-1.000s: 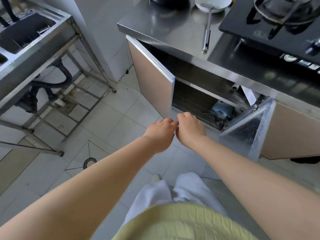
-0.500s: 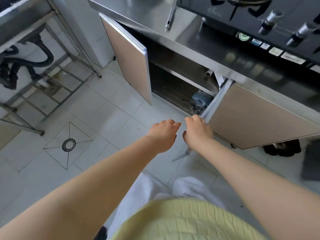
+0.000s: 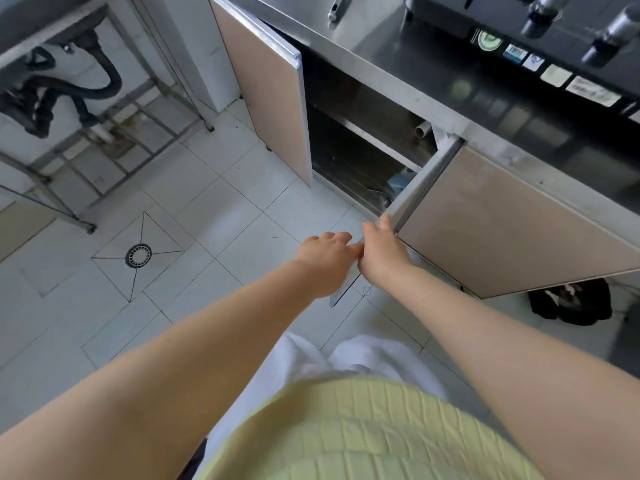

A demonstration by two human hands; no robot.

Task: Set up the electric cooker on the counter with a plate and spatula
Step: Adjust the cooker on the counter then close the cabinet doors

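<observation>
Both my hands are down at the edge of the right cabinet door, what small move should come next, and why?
Probably swing the right cabinet door wider. It stands only partly open, the right hand on its edge, left hand beside it, so it screens much of the shelf.

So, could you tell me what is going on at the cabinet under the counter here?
A person is standing at the steel counter with both cabinet doors below it open. The right hand is on the free edge of the right door, and the left hand is right beside it at the same edge. The left door stands wide open. A bluish item sits inside on the lower shelf, too hidden to identify. No cooker, plate or spatula is in hand yet.
</observation>
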